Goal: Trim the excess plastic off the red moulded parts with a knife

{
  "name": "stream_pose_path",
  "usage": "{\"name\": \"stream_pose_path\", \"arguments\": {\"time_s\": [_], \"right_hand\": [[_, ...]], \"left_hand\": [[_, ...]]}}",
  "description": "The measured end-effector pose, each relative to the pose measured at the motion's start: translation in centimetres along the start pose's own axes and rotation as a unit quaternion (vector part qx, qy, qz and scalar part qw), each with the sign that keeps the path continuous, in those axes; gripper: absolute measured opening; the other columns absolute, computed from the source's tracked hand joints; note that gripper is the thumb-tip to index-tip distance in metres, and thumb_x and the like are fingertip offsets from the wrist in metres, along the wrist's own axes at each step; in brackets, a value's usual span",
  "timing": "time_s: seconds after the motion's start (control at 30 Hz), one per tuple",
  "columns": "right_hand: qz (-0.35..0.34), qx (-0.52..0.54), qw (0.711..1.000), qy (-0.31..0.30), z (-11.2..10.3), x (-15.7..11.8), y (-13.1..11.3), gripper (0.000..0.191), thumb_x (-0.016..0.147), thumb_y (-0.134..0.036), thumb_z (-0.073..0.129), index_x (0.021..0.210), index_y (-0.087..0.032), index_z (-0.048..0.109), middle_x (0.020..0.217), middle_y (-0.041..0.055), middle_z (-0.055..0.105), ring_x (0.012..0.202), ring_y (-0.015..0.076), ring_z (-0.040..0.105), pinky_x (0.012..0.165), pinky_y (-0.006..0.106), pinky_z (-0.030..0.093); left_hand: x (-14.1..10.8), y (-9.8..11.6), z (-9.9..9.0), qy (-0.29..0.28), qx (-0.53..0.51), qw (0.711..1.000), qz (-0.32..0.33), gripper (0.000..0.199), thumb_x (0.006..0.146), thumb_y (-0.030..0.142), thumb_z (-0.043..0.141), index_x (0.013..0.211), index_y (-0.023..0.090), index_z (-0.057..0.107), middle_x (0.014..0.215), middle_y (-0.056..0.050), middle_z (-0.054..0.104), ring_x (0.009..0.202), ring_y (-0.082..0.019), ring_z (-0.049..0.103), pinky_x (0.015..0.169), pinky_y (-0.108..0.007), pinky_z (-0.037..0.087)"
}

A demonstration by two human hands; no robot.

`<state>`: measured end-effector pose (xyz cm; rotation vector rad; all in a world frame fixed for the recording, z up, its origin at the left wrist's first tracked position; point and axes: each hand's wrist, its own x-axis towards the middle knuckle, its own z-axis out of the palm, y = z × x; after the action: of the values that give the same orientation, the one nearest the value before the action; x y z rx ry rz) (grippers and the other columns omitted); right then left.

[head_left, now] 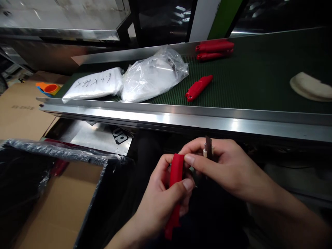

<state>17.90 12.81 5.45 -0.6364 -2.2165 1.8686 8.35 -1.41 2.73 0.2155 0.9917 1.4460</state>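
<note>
Right at the lower centre of the frame, there's the red piece [176, 169], long and narrow, tilted slightly with its top end leaning right. The left hand [166, 197] has it, fingers wrapped behind and thumb pressed across the front, a firm closed hold. In from the right comes the right hand [228, 169], thumb and forefinger pinched narrow at the upper end of that piece, and tucked in the same hand a slim dark tool [209, 148] pokes upward; its lower part is hidden by the fingers.

Up beyond the hands, the green belt [249, 83] runs across the frame behind a shiny metal rail [166, 114]. A single red part [199, 88] lies slantwise just right of centre, with a red bundle [214, 50] above it near the far edge. Over to the upper left, a white packet [94, 83] with handwriting touches a clear plastic bag [155, 76] with white contents. Far right, a pale curved piece [311, 88]! And down in the lower left, an open cardboard box [64, 200] with black plastic over its rim.
</note>
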Motion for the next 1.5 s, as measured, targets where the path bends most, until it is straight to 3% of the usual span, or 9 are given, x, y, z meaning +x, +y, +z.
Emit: {"name": "stream_pose_path", "arguments": {"time_s": [0.23,0.37,0.5,0.6,0.8,0.9,1.13,1.37,1.5], "right_hand": [[-0.079,-0.092,0.986,0.114,0.0,-1.1,0.8,0.029,0.096,-0.029,0.058,0.125,-0.031,0.056,0.110,-0.0032,0.065,0.100,0.0091,0.064,0.079,0.014,0.053],[-0.206,-0.256,0.935,0.132,0.2,-2.2,1.0,0.031,0.094,-0.010,0.055,0.123,-0.020,0.061,0.111,0.0027,0.064,0.100,0.0111,0.061,0.087,0.022,0.050],[-0.275,-0.343,0.890,0.121,0.4,-2.6,1.2,0.037,0.088,-0.001,0.055,0.124,-0.011,0.060,0.108,0.0102,0.063,0.096,0.0187,0.060,0.080,0.036,0.050],[-0.284,-0.348,0.884,0.129,0.5,-2.6,1.0,0.038,0.087,0.001,0.055,0.123,-0.009,0.060,0.108,0.0110,0.064,0.095,0.0193,0.060,0.079,0.037,0.051],[-0.310,-0.311,0.890,0.120,0.7,-2.5,0.6,0.032,0.088,0.003,0.055,0.118,-0.006,0.060,0.108,0.0093,0.066,0.099,0.0134,0.062,0.089,0.026,0.053],[-0.310,-0.309,0.893,0.106,0.8,-2.6,0.7,0.034,0.088,0.004,0.056,0.121,-0.005,0.059,0.104,0.0082,0.067,0.094,0.0107,0.062,0.085,0.022,0.053],[-0.310,-0.346,0.879,0.105,0.6,-2.8,0.7,0.030,0.090,0.000,0.057,0.119,-0.004,0.061,0.101,0.0093,0.067,0.092,0.0120,0.063,0.084,0.025,0.054],[-0.315,-0.396,0.850,0.147,0.4,-2.4,0.8,0.034,0.088,0.001,0.058,0.120,-0.007,0.061,0.104,0.0105,0.069,0.093,0.0155,0.066,0.082,0.027,0.055],[-0.306,-0.368,0.864,0.155,0.4,-2.6,0.7,0.038,0.086,0.004,0.057,0.121,-0.009,0.061,0.105,0.0095,0.067,0.096,0.0142,0.065,0.083,0.024,0.055]], "left_hand": [[-0.2,0.3,0.0,0.002,-0.011,1.000,0.021,0.021,0.090,0.023,0.063,0.099,0.021,0.044,0.085,0.003,0.055,0.053,-0.003,0.046,0.042,-0.012,0.039],[-0.4,0.7,0.1,0.020,-0.005,0.999,0.025,0.022,0.090,0.023,0.063,0.101,0.022,0.044,0.086,0.004,0.054,0.054,-0.003,0.044,0.043,-0.010,0.037],[-0.6,0.8,0.1,0.031,-0.002,0.999,0.029,0.024,0.090,0.023,0.064,0.103,0.023,0.044,0.085,0.004,0.053,0.053,-0.002,0.044,0.043,-0.010,0.038],[-0.6,0.7,0.1,0.029,0.003,0.999,0.030,0.025,0.090,0.024,0.065,0.104,0.023,0.045,0.085,0.004,0.054,0.053,-0.003,0.045,0.043,-0.011,0.040],[-0.6,0.7,-0.1,0.029,0.010,0.999,0.027,0.024,0.090,0.027,0.066,0.103,0.023,0.046,0.082,0.004,0.053,0.052,-0.003,0.046,0.043,-0.012,0.040],[-0.6,0.6,-0.2,0.030,0.017,0.999,0.032,0.024,0.090,0.026,0.066,0.104,0.023,0.047,0.079,0.004,0.053,0.051,-0.003,0.045,0.043,-0.013,0.041],[-0.7,0.4,-0.1,0.027,0.029,0.999,0.032,0.026,0.089,0.029,0.068,0.104,0.023,0.047,0.082,0.003,0.055,0.051,-0.003,0.045,0.043,-0.013,0.040],[-1.1,0.5,-0.2,-0.002,0.052,0.998,0.038,0.023,0.090,0.030,0.066,0.100,0.022,0.047,0.085,0.003,0.056,0.050,-0.003,0.045,0.043,-0.013,0.039],[-1.2,0.4,-0.1,-0.002,0.055,0.998,0.035,0.022,0.090,0.030,0.066,0.099,0.022,0.047,0.084,0.003,0.055,0.050,-0.003,0.045,0.044,-0.014,0.039]]}}
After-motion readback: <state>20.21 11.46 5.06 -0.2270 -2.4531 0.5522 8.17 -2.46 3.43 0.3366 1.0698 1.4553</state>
